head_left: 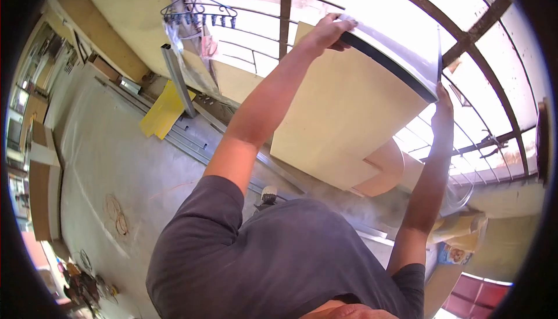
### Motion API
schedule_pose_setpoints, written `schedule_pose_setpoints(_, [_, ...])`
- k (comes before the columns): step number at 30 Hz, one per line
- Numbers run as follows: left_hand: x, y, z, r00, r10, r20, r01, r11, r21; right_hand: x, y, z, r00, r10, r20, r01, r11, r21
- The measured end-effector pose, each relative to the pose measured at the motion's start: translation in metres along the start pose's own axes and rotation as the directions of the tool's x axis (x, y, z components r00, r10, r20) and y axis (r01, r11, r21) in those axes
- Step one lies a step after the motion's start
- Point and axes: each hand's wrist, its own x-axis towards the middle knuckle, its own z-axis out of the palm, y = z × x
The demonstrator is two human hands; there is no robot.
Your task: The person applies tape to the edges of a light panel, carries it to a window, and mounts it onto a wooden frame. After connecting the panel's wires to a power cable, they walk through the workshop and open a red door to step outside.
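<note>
A white panel with a thick dark edge [388,63] is held up at arm's length in front of me. My left hand [330,33] is closed round its left corner, fingers curled at the dark edge. At the opposite corner, my right hand [443,107] grips the edge from the side, its fingers partly hidden. Just below the dark edge, and overlapped by it in this view, a large cream board [340,101] stands tilted. A curved tan sheet [383,170] shows at the board's lower corner.
Metal window bars [286,5] lie beyond the panel. A hanger with clips [200,11] hangs at the upper left. Metal channels [189,150], an upright metal stud [177,80] and a yellow sheet [165,109] are beside the wall. A cord [118,214] lies on the grey floor.
</note>
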Motion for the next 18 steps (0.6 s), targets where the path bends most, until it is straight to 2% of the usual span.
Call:
schedule_pose_setpoints(2, [-0.004,-0.002,-0.002,1.0,-0.008,0.005,0.008,1.0,-0.019,-0.002,0.008,-0.005,0.99,-0.14,0.018,0.141,0.981,-0.137])
schedule_pose_setpoints(4, [-0.004,-0.001,-0.003,0.999,-0.023,0.031,0.024,0.999,-0.024,-0.009,-0.003,-0.002,0.994,-0.109,0.03,0.112,0.988,-0.106])
schedule_pose_setpoints(6, [-0.005,0.001,-0.002,0.999,-0.036,0.016,0.036,0.999,0.001,-0.002,0.003,-0.006,0.979,-0.185,0.088,0.203,0.936,-0.287])
schedule_pose_setpoints(7, [-0.007,0.001,-0.002,1.0,-0.002,0.022,0.002,1.0,0.005,-0.006,0.0,-0.005,0.986,-0.152,0.067,0.165,0.946,-0.28])
schedule_pose_setpoints(8, [-0.003,-0.005,-0.004,0.998,0.023,0.05,-0.022,0.999,-0.024,0.0,0.014,-0.01,0.979,-0.195,0.055,0.2,0.974,-0.111])
schedule_pose_setpoints(9, [-0.003,-0.006,-0.003,0.998,0.041,0.05,-0.04,0.999,-0.023,0.003,0.017,-0.009,0.988,-0.155,0.024,0.156,0.986,-0.066])
schedule_pose_setpoints(10, [0.001,-0.005,-0.007,0.993,0.004,0.12,-0.008,0.999,0.032,0.01,0.026,-0.011,0.993,-0.118,-0.014,0.117,0.989,-0.094])
schedule_pose_setpoints(11, [-0.008,-0.002,-0.005,0.993,0.058,0.104,-0.061,0.998,0.019,0.01,0.027,-0.01,0.994,-0.103,-0.028,0.1,0.99,-0.101])
schedule_pose_setpoints(12, [-0.002,-0.004,-0.006,0.994,0.034,0.104,-0.041,0.998,0.057,-0.007,0.011,-0.003,0.999,-0.033,-0.033,0.032,0.998,-0.046])
schedule_pose_setpoints(13, [0.003,-0.006,-0.007,0.996,-0.007,0.084,-0.001,0.995,0.096,0.006,0.025,-0.004,0.999,-0.026,-0.025,0.024,0.996,-0.092])
schedule_pose_setpoints(14, [0.005,-0.011,-0.01,0.998,0.007,0.066,-0.011,0.998,0.063,0.001,0.019,0.001,0.999,0.03,0.014,-0.029,0.997,-0.075])
schedule_pose_setpoints(15, [0.009,-0.011,-0.01,0.996,-0.026,0.083,0.028,0.999,-0.022,-0.003,0.023,0.006,1.0,0.0,-0.024,-0.001,0.999,-0.051])
schedule_pose_setpoints(16, [0.008,-0.013,-0.014,0.997,-0.006,0.08,0.007,1.0,-0.019,0.002,0.046,0.01,0.995,-0.079,-0.056,0.078,0.997,-0.029])
schedule_pose_setpoints(18, [0.001,-0.008,-0.01,0.997,-0.04,0.072,0.044,0.997,-0.056,-0.011,0.077,0.022,0.986,-0.138,-0.094,0.134,0.99,-0.052])
